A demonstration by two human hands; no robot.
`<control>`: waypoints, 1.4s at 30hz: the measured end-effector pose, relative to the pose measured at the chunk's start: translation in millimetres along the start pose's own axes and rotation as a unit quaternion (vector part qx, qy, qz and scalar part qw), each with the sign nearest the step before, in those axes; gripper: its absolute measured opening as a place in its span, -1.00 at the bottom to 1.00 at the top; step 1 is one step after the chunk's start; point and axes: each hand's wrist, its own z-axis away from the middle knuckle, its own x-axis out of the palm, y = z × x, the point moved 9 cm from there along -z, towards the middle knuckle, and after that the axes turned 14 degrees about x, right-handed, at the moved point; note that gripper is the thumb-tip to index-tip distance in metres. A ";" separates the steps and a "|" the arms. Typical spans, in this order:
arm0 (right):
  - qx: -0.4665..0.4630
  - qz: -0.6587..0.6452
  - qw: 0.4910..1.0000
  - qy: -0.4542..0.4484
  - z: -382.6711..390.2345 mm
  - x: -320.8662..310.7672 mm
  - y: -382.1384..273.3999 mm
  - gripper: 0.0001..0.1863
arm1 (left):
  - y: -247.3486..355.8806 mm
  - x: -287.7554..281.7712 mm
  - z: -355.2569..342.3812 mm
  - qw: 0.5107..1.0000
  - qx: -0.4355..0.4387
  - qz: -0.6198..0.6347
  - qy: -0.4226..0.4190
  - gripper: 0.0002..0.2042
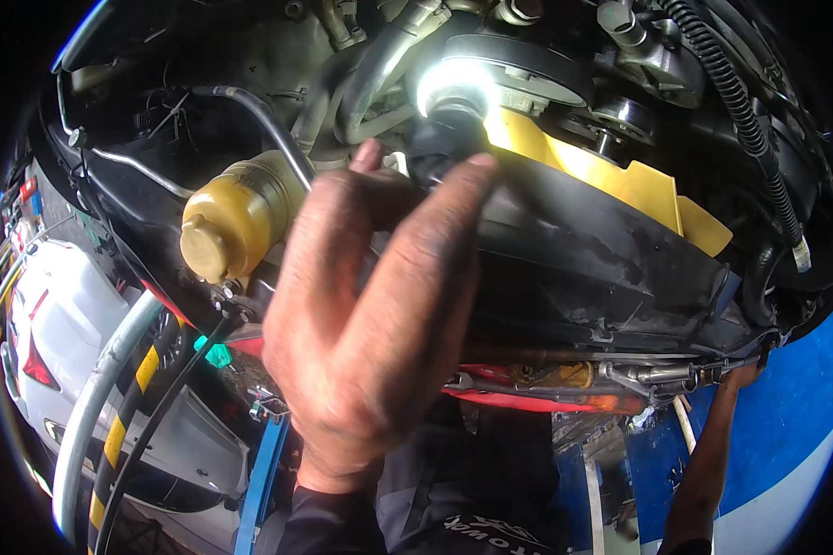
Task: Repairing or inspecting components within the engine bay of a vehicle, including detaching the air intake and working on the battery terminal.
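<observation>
In the middle, my left hand (366, 314) reaches up over the engine bay, slightly blurred, its back toward me. Thumb and fingers close around a black flashlight (442, 143), whose lit end glares against the parts behind. Just right of it are yellow fan blades (611, 176) and the black fan shroud (583, 250). A yellowish fluid reservoir (236, 217) with a round cap sits left of this hand. At the far right, my right hand (745, 372) is by the front edge of the engine bay; its fingers are mostly hidden.
A pulley (518, 74) and a ribbed black hose (727, 83) lie beyond the shroud. Along the near edge runs a red panel (528, 398) with metal fittings. A white car (176, 425), a yellow-and-black striped pipe (125, 416) and a blue post (261, 481) stand at left.
</observation>
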 end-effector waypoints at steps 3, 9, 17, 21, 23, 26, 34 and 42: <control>0.150 -0.244 0.954 -0.094 -5.9 13.6 24.0 -0.50 | 8.4 -4.0 -1.4 1.000 0.028 0.007 0.005 -0.66; 0.226 -0.347 0.910 -0.029 7.6 11.4 21.1 -0.49 | -19.4 -3.4 -0.1 0.993 -0.070 -0.041 -0.086 -0.72; 0.133 -0.170 0.975 -0.053 4.7 11.1 -2.5 -0.41 | -29.9 8.5 -2.0 0.984 -0.110 -0.023 -0.140 -0.72; 0.002 -0.045 0.998 -0.050 9.4 9.4 -31.0 -0.56 | -17.2 4.1 -10.2 0.988 -0.086 -0.058 -0.119 -0.72; -0.003 -0.015 1.000 -0.001 15.7 3.6 -43.3 -0.59 | -2.2 2.3 -15.4 0.988 -0.072 -0.081 -0.111 -0.74; 0.103 -0.104 0.988 0.048 21.1 -0.9 -47.8 -0.58 | 28.4 2.6 -27.3 0.993 -0.027 -0.072 -0.092 -0.69; 0.090 0.027 0.989 0.114 25.2 -12.5 -79.8 -0.64 | 134.4 8.9 -50.4 0.987 0.154 -0.038 -0.025 -0.77; 0.169 -0.120 0.967 0.150 30.3 -14.4 -78.9 -0.59 | 185.2 65.1 -65.5 0.977 0.165 0.101 -0.091 -0.53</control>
